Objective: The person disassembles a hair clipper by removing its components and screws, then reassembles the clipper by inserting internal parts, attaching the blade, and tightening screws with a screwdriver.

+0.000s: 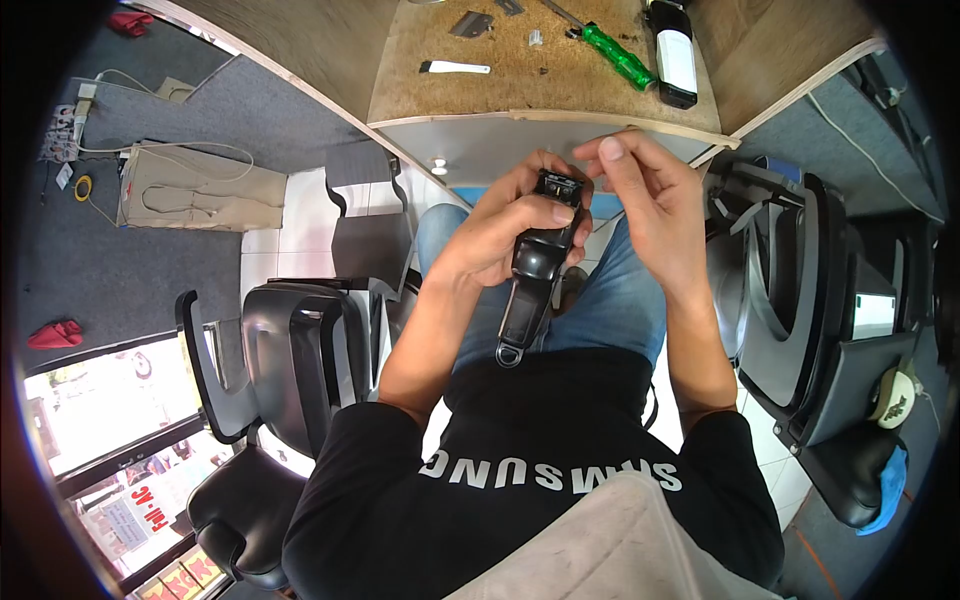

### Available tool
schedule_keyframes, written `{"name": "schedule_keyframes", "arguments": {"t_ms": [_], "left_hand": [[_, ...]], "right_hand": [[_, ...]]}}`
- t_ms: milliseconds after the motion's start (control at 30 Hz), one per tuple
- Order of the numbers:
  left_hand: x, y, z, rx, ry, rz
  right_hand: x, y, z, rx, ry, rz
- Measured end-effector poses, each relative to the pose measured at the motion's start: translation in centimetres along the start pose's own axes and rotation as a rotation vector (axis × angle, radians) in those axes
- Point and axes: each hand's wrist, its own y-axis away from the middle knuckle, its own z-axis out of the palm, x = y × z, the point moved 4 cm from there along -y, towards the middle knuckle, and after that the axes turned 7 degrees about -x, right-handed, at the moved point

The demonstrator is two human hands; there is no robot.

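A black hair clipper (535,265) is gripped in my left hand (500,225), its head end up toward the bench and its hanging loop toward my lap. My left thumb lies across the clipper just below the head, where metal inner parts show and no blade is visible. My right hand (655,205) is raised just right of the clipper head, apart from it. Its thumb and fingers are drawn together in a pinch; whatever may be between them is too small to make out.
On the wooden bench (500,95) lie a small white-handled brush (455,68), a green-handled screwdriver (618,57), a black-and-white clipper (676,60) and a dark metal blade piece (472,24). Black chairs stand left (300,350) and right (790,300). A cardboard box (205,187) sits at left.
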Motion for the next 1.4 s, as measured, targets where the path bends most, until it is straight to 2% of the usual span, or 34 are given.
{"name": "schedule_keyframes", "arguments": {"t_ms": [100,233,300,400,500,633,667,767,933,1133,1333,1400], "left_hand": [[0.6,0.4,0.0,0.016,0.005,0.035],[3.1,1.2,-0.6,0.023,0.026,0.127],[5.2,1.1,-0.9,-0.019,0.004,0.230],[9.2,0.5,-1.2,0.107,-0.131,0.371],[13.0,-0.9,-2.0,0.172,-0.315,0.465],[15.6,-3.0,-4.8,0.169,-0.221,0.372],[15.7,-3.1,-5.0,0.049,-0.160,0.259],[15.1,-4.6,-7.1,0.091,-0.087,0.313],[13.7,-4.1,-6.2,0.105,-0.271,0.313],[13.2,-3.8,-5.5,0.049,-0.325,0.286],[13.2,-4.1,-4.7,0.189,-0.424,0.301],[13.4,-4.6,-4.9,0.201,-0.471,0.247]], "right_hand": [[-0.4,-0.6,-1.1,0.152,0.127,-0.126],[-1.7,-2.9,-2.8,0.264,0.586,-0.324],[-2.4,-4.5,-2.3,0.218,0.705,-0.360],[-1.7,-7.6,-1.7,0.063,0.849,-0.450],[-0.2,-10.0,-0.6,0.037,0.987,-0.514],[0.6,-12.3,-0.1,0.179,1.154,-0.578],[0.4,-12.5,0.2,0.187,1.161,-0.586],[0.3,-12.8,0.8,0.196,1.187,-0.582],[1.4,-13.5,0.8,0.177,1.286,-0.463],[1.3,-13.5,0.9,0.167,1.226,-0.423],[-0.1,-12.5,0.5,0.088,0.676,-0.373],[-0.1,-12.4,0.1,0.089,0.594,-0.393]]}}
